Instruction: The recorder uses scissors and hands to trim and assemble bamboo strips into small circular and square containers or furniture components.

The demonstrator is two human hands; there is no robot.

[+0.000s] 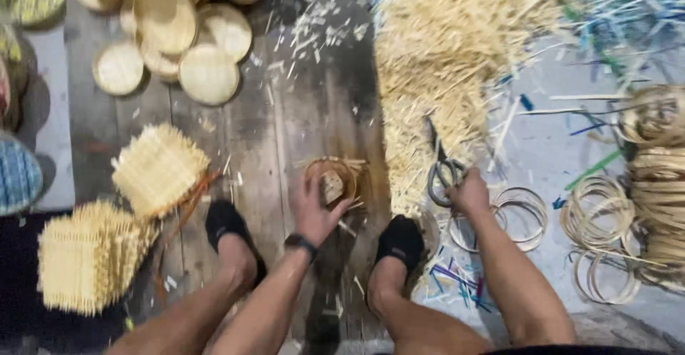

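Observation:
My left hand [314, 209] rests on a small round woven bamboo basket [330, 180] that stands on the wooden floor between my feet. Its fingers curl over the near rim. My right hand [471, 191] is closed around the handles of a pair of grey scissors [442, 173], whose blades point up into a heap of pale bamboo trimmings [442, 62]. A dark watch sits on my left wrist [300, 242]. Both feet wear black socks.
Round woven lids [185, 34] lie stacked at the top left. Two square woven mats with loose strip ends [158, 169] [89, 255] sit at the left. Coiled bamboo rings [599, 216] and larger coils [660, 162] lie at the right, with coloured strips scattered about.

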